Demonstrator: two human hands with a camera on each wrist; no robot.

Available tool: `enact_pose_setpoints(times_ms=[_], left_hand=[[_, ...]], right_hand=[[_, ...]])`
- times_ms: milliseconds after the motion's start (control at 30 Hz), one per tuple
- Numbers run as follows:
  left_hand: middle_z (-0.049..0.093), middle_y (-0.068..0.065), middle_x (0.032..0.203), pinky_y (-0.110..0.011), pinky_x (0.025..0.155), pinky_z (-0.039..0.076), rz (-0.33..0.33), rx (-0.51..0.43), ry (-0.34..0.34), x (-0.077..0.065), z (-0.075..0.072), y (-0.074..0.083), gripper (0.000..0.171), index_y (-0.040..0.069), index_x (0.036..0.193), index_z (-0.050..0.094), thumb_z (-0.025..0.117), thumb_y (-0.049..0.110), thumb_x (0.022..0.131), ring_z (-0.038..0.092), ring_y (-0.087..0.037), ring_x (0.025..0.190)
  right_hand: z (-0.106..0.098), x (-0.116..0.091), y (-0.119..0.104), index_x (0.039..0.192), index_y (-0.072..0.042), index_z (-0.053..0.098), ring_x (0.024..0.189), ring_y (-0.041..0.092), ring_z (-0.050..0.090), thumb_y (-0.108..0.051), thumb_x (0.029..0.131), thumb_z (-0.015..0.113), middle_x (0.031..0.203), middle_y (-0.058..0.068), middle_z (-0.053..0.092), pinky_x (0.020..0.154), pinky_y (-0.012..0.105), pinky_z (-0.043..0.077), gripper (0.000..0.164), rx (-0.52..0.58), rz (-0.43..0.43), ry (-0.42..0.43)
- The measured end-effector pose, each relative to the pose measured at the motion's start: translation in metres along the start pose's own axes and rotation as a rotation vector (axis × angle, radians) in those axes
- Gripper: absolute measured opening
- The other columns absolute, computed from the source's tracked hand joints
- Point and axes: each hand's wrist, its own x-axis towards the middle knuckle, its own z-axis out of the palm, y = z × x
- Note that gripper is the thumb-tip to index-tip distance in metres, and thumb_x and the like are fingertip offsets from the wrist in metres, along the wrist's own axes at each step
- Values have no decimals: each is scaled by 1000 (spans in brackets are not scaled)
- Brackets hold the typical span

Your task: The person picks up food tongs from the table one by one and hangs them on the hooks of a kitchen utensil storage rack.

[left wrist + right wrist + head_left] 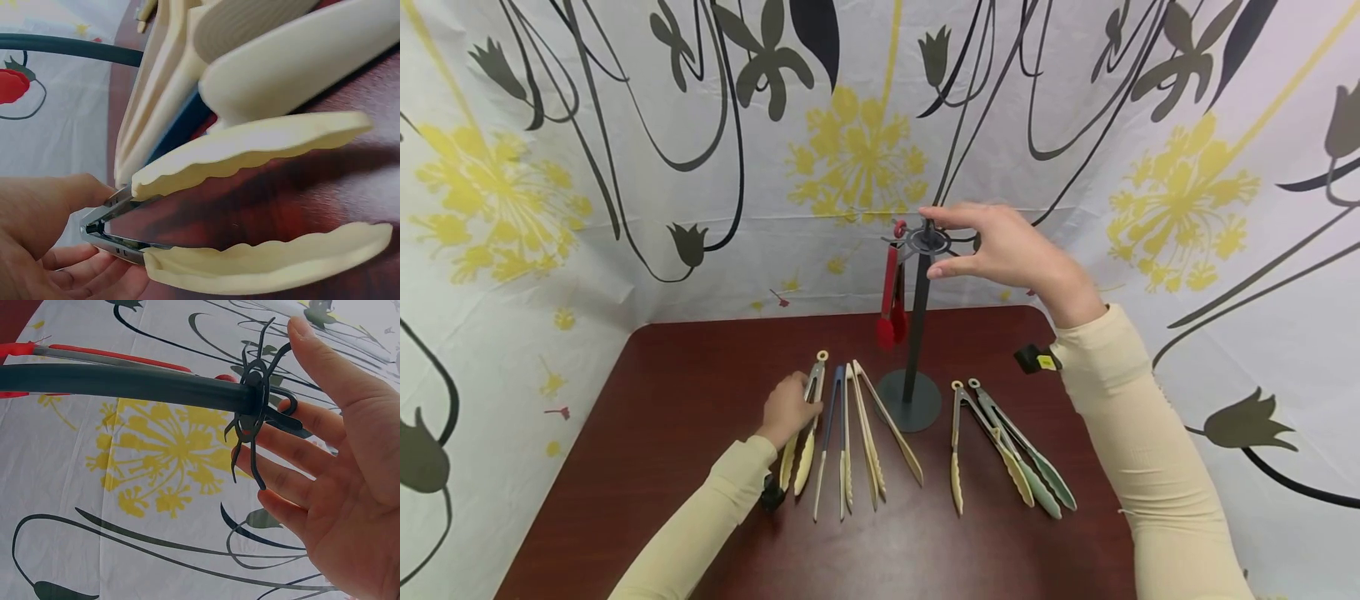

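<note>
My left hand (788,408) grips the metal upper part of cream-tipped tongs (806,462) on the left of the table. In the left wrist view, the thumb lies on one arm of these tongs (250,147) and the fingers on the other, their scalloped heads spread apart. My right hand (1011,246) is at the top of a dark stand (919,325), thumb and fingers spread about its hooked ring (929,242). In the right wrist view, the thumb tip is by one hook (279,356); exact contact is unclear. Red tongs (887,308) hang from the ring's left side.
Blue-handled tongs (829,417) and cream tongs (891,423) lie right of my left hand. Right of the stand's round base (928,408) lie more cream-tipped tongs (956,475) and green-tipped tongs (1051,479). A patterned cloth (760,283) stands behind the brown table (700,367).
</note>
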Motion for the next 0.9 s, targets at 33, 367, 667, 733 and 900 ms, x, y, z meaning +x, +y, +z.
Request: enact_pose_setpoints(times_ms=[33, 367, 667, 733, 900], left_hand=[[68, -17, 103, -33, 55, 48, 3, -2, 2, 1, -1, 1, 52, -2, 124, 60, 79, 23, 82, 61, -19, 67], [67, -15, 113, -41, 70, 55, 44, -48, 66, 3, -10, 16, 56, 2, 130, 56, 79, 21, 83, 67, -28, 89], [59, -14, 93, -29, 52, 36, 205, -88, 144, 8, -23, 26, 77, 17, 154, 37, 75, 14, 86, 47, -18, 62], [57, -14, 93, -29, 54, 35, 239, -90, 160, 10, -26, 29, 80, 21, 156, 33, 74, 14, 87, 44, -17, 64], [59, -13, 110, -31, 61, 39, 289, -123, 175, 13, -33, 38, 80, 26, 158, 28, 71, 14, 91, 49, -18, 74]], right_hand=[[0, 0, 0, 150, -41, 37, 137, 24, 49, -55, 79, 76, 148, 3, 53, 112, 51, 36, 82, 1, 1, 2], [1, 0, 1, 151, -42, 36, 139, 27, 47, -57, 79, 74, 142, 4, 60, 110, 51, 38, 82, 3, 13, -2], [3, 0, 0, 151, -41, 37, 140, 28, 45, -55, 80, 75, 141, 5, 61, 112, 51, 37, 82, 11, 13, 4], [3, -1, 0, 151, -40, 37, 139, 28, 45, -54, 80, 75, 140, 5, 61, 113, 52, 36, 82, 11, 10, 5], [3, -1, 1, 151, -39, 37, 139, 28, 45, -53, 80, 76, 140, 5, 60, 113, 51, 36, 82, 16, 6, 8]])
